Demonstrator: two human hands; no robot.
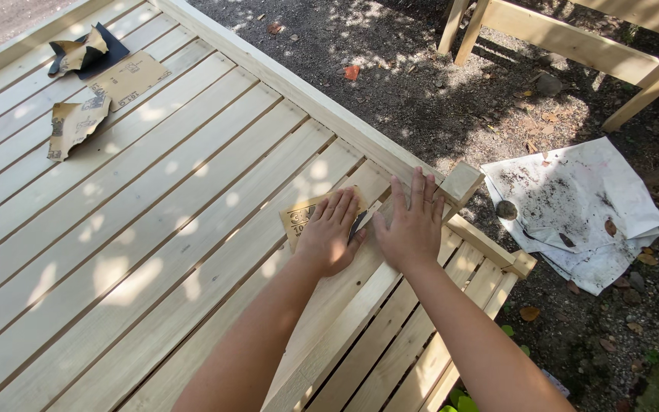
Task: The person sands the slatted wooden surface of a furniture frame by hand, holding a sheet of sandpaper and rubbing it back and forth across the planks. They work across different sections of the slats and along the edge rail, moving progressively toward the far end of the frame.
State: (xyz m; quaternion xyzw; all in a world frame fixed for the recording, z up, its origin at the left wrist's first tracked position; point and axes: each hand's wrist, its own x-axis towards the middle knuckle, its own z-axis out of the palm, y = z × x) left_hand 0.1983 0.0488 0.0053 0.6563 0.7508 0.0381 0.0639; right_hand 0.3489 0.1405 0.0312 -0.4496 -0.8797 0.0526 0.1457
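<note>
From my head camera, my left hand [331, 231] pressed flat, fingers spread, on a sheet of sandpaper [304, 216] lying on the pale slatted wood surface [154, 229]. My right hand [412, 225] lay open on the slats just beside it, holding nothing. I judged sanding was underway; next would call for firm, even strokes along the grain.

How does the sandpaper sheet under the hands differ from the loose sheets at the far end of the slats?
The sandpaper sheet under the hands lies flat, pressed by the left hand and right hand; the loose sheets lie curled, creased and untouched. The loose sheets show dark faces; the pressed one shows mostly tan backing. All rest on the pale wooden slats.
</note>
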